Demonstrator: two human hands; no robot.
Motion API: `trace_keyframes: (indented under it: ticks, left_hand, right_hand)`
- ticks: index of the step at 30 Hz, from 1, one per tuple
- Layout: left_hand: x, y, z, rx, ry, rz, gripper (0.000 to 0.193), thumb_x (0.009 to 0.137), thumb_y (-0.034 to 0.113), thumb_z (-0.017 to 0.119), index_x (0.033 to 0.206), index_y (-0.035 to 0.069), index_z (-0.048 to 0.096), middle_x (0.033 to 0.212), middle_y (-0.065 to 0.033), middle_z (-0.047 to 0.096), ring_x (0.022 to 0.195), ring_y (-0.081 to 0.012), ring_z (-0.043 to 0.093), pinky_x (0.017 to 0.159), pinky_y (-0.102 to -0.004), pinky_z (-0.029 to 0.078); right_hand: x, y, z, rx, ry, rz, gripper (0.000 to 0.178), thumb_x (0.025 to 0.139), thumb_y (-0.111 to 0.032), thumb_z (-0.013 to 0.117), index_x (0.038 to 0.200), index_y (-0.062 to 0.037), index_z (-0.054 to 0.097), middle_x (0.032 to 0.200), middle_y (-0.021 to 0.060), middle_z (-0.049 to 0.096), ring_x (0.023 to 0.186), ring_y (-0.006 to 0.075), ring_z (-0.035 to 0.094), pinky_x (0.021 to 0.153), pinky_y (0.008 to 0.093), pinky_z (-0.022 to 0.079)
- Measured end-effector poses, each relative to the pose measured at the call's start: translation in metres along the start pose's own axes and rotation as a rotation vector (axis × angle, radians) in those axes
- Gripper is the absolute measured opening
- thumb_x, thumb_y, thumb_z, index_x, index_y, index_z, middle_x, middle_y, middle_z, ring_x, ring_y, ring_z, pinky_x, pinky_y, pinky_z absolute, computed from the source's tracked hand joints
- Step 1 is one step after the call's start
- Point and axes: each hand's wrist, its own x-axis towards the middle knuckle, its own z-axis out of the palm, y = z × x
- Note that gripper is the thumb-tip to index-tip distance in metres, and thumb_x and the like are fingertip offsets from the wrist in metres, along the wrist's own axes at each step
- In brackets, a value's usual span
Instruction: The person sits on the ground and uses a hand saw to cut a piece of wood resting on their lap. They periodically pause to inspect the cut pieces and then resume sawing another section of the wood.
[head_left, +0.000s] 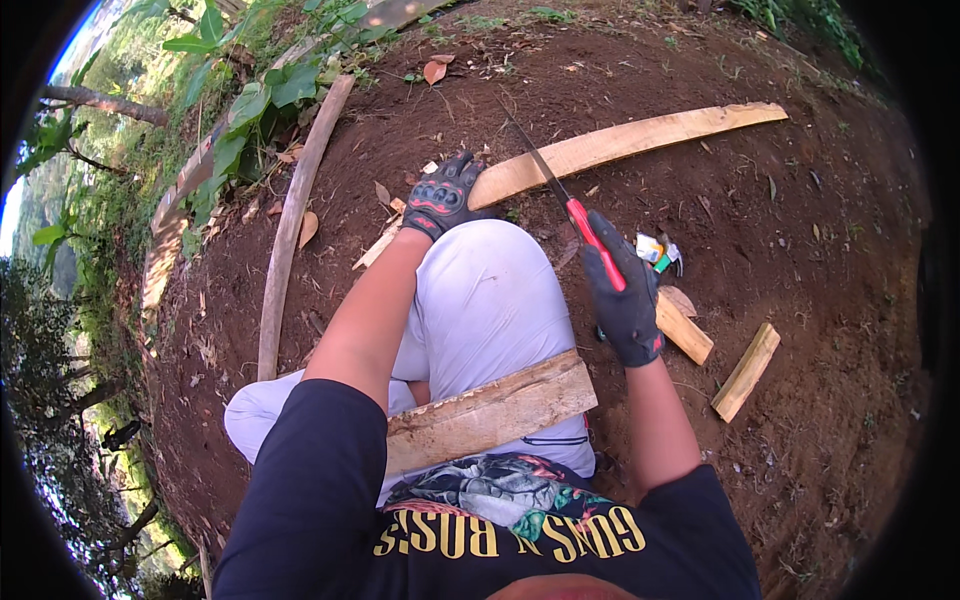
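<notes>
A long pale wooden board (650,143) stretches across the dirt ahead of my knee. My left hand (442,197), in a black glove with red trim, grips its near left end; the fingers are partly hidden there. In my right hand (622,290), gloved the same way, is a hand saw (583,222) with a red handle. Its dark, narrow blade lies across the board, pointing up and to the left, some way right of my left hand. Whether the teeth have cut into the wood is too small to tell. Another wooden plank (490,410) rests across my lap.
Two short wood pieces, a block (684,328) and a second offcut (747,372), lie right of my right hand. Near them is a small white, yellow and green item (658,252). A long grey pole (300,220) lies at left, beside leafy plants (265,100).
</notes>
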Motion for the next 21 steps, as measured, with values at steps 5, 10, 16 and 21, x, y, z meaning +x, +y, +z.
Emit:
trace_keyframes:
  ticks: [5,10,16,21]
  left_hand:
    - [0.012,0.014,0.0,-0.061,-0.005,0.0,0.099,0.082,0.066,0.083,0.162,0.018,0.053,0.174,-0.0149,0.043,0.157,-0.0365,0.047,0.128,-0.0508,0.042]
    - [0.002,0.007,-0.001,-0.063,0.005,-0.02,0.095,0.083,0.064,0.082,0.162,0.021,0.054,0.173,-0.0137,0.045,0.155,-0.037,0.05,0.127,-0.0527,0.044]
    - [0.001,0.005,-0.007,-0.034,0.042,-0.041,0.091,0.085,0.062,0.082,0.161,0.02,0.055,0.172,-0.0131,0.047,0.155,-0.0333,0.051,0.126,-0.0523,0.044]
    - [0.004,0.012,-0.005,-0.017,0.038,-0.044,0.09,0.086,0.06,0.082,0.161,0.02,0.055,0.171,-0.012,0.047,0.154,-0.0326,0.051,0.126,-0.0525,0.045]
  right_hand:
    - [0.105,0.034,0.059,-0.007,0.103,0.04,0.041,0.108,-0.027,0.07,0.145,-0.0092,0.072,0.139,0.0216,0.075,0.124,0.0353,0.075,0.107,0.0441,0.057]
    - [0.077,0.061,0.069,0.065,0.131,-0.071,0.043,0.106,-0.022,0.072,0.147,-0.0104,0.071,0.141,0.0209,0.075,0.125,0.0347,0.075,0.106,0.0433,0.058]
    - [-0.068,0.044,-0.01,0.036,0.082,0.065,0.046,0.106,-0.015,0.072,0.151,-0.0062,0.067,0.14,0.0181,0.076,0.127,0.0311,0.075,0.104,0.0403,0.059]
    - [-0.112,0.057,-0.022,0.095,0.038,0.291,0.045,0.105,-0.014,0.072,0.15,-0.0047,0.068,0.138,0.0188,0.077,0.123,0.0297,0.077,0.102,0.0406,0.06]
